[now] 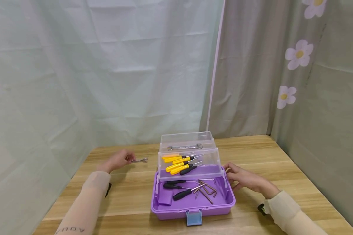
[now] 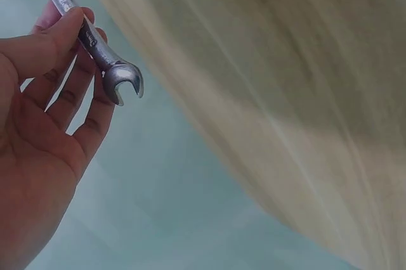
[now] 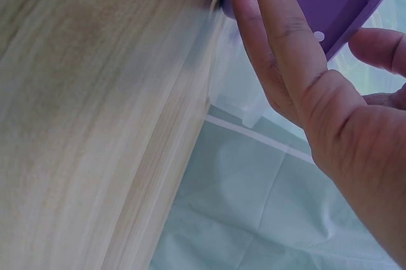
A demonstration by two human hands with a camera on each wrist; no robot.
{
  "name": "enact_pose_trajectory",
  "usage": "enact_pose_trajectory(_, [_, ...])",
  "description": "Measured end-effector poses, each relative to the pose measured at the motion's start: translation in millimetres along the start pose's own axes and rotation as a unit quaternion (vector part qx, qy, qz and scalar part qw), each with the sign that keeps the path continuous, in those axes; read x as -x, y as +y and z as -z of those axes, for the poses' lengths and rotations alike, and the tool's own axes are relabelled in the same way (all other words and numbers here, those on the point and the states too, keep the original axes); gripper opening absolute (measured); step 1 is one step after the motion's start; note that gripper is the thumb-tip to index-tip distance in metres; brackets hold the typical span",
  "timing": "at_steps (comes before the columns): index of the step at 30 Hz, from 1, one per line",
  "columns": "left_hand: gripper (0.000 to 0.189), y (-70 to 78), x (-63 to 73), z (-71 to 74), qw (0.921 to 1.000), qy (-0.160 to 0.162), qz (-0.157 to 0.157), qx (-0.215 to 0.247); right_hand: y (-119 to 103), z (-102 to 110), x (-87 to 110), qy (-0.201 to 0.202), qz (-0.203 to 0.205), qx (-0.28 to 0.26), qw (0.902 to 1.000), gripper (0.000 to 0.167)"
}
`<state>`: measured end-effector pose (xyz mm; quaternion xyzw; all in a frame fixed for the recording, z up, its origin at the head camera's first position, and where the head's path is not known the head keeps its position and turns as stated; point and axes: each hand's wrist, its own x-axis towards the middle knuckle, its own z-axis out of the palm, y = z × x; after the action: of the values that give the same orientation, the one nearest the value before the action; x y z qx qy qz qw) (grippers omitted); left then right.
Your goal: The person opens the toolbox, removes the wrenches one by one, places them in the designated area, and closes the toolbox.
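A double open-ended wrench (image 2: 89, 35) is pinched between the thumb and fingers of my left hand (image 1: 119, 160), above the left part of the table. One jaw end points right in the head view. My right hand (image 1: 247, 179) rests against the right side of the purple toolbox (image 1: 191, 212), its fingers stretched along the outer wall in the right wrist view. Two clear trays stand raised at the box's back. Another wrench (image 1: 185, 147) lies in the upper tray; several yellow-handled screwdrivers (image 1: 177, 164) fill the lower one.
Inside the box's base lie black-handled screwdrivers (image 1: 182, 195), several bronze hex keys (image 1: 206, 196) and a small purple block-like piece (image 1: 165, 198). A blue latch (image 1: 193, 218) hangs at the front. The wooden table (image 1: 129, 202) ends at curtains (image 1: 129, 81) behind.
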<state>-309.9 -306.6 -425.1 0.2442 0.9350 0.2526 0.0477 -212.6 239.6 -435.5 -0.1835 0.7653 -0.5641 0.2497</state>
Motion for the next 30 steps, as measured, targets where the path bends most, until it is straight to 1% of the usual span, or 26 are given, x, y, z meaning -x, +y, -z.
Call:
enact_pose_trajectory(4, [0.02,-5.2,2.5,-6.8,1.0,-0.003,-0.005,-0.007,-0.4,-1.1,0.0,-0.003,0.002,-0.003,1.0,0.033])
enact_pose_trajectory(9, [0.018,-9.4,5.7,-13.0,1.0,-0.003,0.004,0.007,0.1,-1.3,0.0,-0.002,0.002,0.0,1.0,0.033])
enact_pose_trajectory(11, [0.018,-11.8,7.0,-15.2,1.0,-0.001,0.003,0.002,0.4,-1.1,0.0,0.0,0.001,0.002,1.0,0.033])
enact_pose_trajectory(15, [0.021,-17.9,8.8,-18.9,0.9996,0.004,-0.009,-0.026,0.7,-1.3,-0.1,0.001,0.0,0.0,1.0,0.034])
enact_pose_trajectory(17, [0.022,-20.5,9.6,-20.7,0.9994,0.004,-0.011,-0.033,0.8,-1.7,0.1,0.0,-0.001,-0.003,1.0,0.034])
enact_pose_trajectory(26, [0.023,-16.4,11.7,-21.7,0.9988,0.015,-0.017,-0.044,-0.1,-1.8,0.8,-0.001,0.002,0.0,1.0,0.035])
enact_pose_trajectory(30, [0.021,-14.1,13.0,-22.0,0.9989,0.017,-0.007,-0.042,-1.0,-1.5,1.1,0.001,0.0,0.002,1.0,0.035])
